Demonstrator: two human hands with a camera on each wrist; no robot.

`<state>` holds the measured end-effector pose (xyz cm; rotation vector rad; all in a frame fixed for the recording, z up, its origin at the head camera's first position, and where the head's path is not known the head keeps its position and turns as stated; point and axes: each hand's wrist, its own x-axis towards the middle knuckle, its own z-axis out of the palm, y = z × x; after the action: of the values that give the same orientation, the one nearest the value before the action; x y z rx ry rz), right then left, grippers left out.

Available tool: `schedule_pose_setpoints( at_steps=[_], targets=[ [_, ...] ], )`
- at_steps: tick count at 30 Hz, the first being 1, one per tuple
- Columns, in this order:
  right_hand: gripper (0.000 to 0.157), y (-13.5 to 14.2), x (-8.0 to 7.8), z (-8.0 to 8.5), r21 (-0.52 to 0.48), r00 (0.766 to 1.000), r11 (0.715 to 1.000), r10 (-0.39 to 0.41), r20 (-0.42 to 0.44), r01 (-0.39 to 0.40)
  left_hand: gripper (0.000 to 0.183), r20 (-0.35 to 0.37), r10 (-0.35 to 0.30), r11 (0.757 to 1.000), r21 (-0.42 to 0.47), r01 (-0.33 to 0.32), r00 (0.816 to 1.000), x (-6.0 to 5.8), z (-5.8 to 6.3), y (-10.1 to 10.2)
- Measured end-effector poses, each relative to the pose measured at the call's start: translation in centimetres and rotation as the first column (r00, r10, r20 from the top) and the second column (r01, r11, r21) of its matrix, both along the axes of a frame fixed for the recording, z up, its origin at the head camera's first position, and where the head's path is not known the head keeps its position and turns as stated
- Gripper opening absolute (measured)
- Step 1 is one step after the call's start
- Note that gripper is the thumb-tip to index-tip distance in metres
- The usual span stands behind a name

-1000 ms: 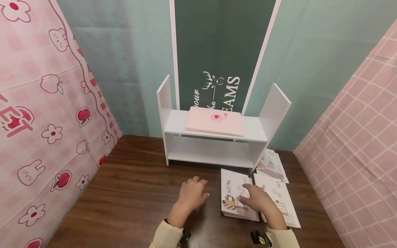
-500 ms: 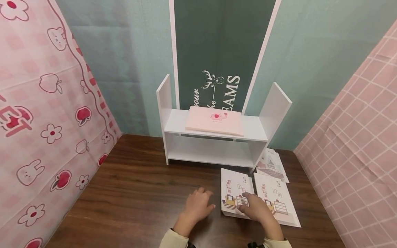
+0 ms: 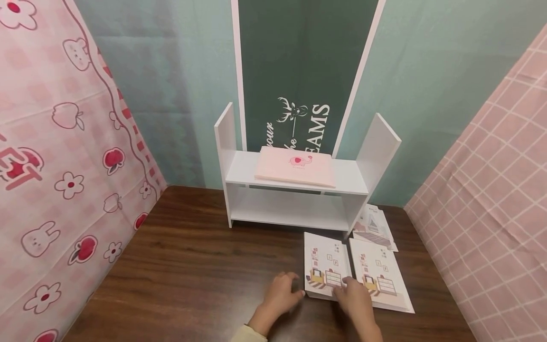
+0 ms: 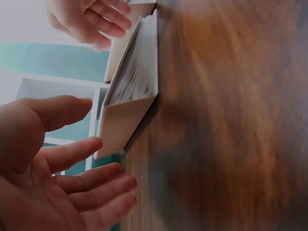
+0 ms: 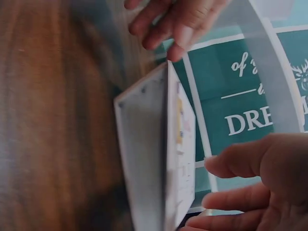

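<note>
A thick hardcover book point(image 3: 320, 251) with a printed room scene on its white cover lies flat on the wooden table, in front of the shelf's right end. My left hand point(image 3: 279, 297) is beside its lower left edge, fingers spread and slightly bent, thumb toward the corner. In the left wrist view the book's spine point(image 4: 126, 120) faces that hand, and loose pages fan between the covers. My right hand point(image 3: 355, 301) is at the lower right corner, thumb and forefinger overlapping the cover. The right wrist view shows its fingers point(image 5: 240, 201) extended beside the book.
A matching book point(image 3: 378, 266) lies just to the right, with another printed item point(image 3: 373, 228) behind it by the shelf. The white shelf point(image 3: 290, 209) stands at the back, a pink elephant-print book point(image 3: 295, 166) on its upper board. Patterned cloths point(image 3: 478, 180) hang on both sides.
My right hand has drawn back off the cover toward the book's near right corner. The left hand has moved right and nearer me, up to the book's left edge. The books stay put.
</note>
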<state>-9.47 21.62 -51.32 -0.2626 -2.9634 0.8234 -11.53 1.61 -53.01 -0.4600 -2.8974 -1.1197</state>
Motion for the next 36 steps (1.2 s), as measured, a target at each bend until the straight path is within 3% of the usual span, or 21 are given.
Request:
schedule_pose_setpoints(
  at_steps=[4,9,12,19,24,28,36],
  targets=[
    [0.027,-0.1,0.7,-0.9,0.032,0.997,0.997,-0.063,-0.053,0.065,0.03,0.026,0.022,0.99,0.136,-0.025,0.999,0.0,-0.7,0.7],
    [0.019,-0.1,1.6,-1.7,0.047,0.985,0.99,-0.131,-0.11,0.137,0.027,0.136,0.036,0.948,0.309,-0.077,0.99,0.0,-1.3,1.5],
    [0.018,0.0,2.0,-2.1,0.039,0.985,0.987,-0.151,-0.079,0.154,0.029,0.203,0.03,0.923,0.371,-0.105,0.979,0.0,-1.6,1.9],
    [0.025,-0.4,1.9,-2.8,0.026,0.979,0.979,-0.204,0.013,0.203,0.019,0.214,0.066,0.911,0.386,-0.146,0.975,0.0,-2.1,2.3],
    [0.019,-0.6,2.2,-3.3,-0.013,0.981,0.981,-0.192,-0.03,0.192,0.01,0.19,0.068,0.898,0.416,-0.143,0.979,-0.1,-2.2,2.2],
    [0.014,-0.7,2.7,-3.7,-0.067,0.984,0.984,-0.169,-0.052,0.166,0.008,0.233,0.058,0.876,0.455,-0.162,0.971,0.0,-2.2,1.9],
    [0.024,-0.8,3.1,-3.9,-0.106,0.985,0.985,-0.148,-0.084,0.139,0.008,0.286,0.051,0.85,0.49,-0.192,0.957,0.2,-2.4,1.1]
  ],
)
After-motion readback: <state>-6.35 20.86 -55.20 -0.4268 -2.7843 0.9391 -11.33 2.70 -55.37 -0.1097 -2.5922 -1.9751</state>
